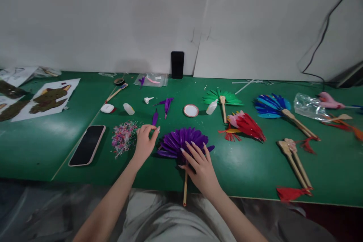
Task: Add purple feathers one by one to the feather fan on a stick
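Observation:
A purple feather fan on a wooden stick lies on the green table in front of me. My right hand rests flat on the fan's lower right part, fingers stretched out. My left hand hovers at the fan's left edge, thumb and forefinger pinched together near a loose purple feather; I cannot make out what they hold. A heap of small multicoloured sequins lies just left of that hand.
A phone lies at the left. Behind are two more purple feathers, a round lid, small glue bottles, a green fan, a red fan, a blue fan, bare wooden handles and a red tassel.

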### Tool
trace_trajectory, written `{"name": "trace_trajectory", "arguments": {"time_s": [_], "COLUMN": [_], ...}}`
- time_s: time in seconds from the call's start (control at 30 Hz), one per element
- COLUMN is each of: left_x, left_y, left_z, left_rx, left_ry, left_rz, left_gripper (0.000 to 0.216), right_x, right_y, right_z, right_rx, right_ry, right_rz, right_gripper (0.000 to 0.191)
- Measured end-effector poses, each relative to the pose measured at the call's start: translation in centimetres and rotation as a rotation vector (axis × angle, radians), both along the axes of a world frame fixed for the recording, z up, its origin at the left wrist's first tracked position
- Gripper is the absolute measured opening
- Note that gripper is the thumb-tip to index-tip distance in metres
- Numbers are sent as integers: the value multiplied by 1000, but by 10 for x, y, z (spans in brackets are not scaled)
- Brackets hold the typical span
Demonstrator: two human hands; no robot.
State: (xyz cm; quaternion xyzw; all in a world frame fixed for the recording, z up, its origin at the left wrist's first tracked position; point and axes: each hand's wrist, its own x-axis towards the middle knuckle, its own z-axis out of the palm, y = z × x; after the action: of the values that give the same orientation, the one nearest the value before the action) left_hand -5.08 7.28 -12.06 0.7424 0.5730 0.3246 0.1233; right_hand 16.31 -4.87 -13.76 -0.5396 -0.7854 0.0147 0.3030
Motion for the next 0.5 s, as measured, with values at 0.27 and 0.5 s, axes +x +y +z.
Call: {"name": "trace_trajectory", "arguments": {"time_s": [0.27,0.5], "left_x": [24,51], "left_y": [-66,-76], "left_z": [17,7], "left_rx": [126,121], "left_ry": [59,456], "left_rz": [-416,-861], "left_gripper": [27,74], "right_x": [53,87], "right_y": [0,30], "right_z": [18,-10], "right_rx": [-47,-415], "right_ry": [484,791], "right_rz": [-348,-441], "right_gripper": [28,44]}}
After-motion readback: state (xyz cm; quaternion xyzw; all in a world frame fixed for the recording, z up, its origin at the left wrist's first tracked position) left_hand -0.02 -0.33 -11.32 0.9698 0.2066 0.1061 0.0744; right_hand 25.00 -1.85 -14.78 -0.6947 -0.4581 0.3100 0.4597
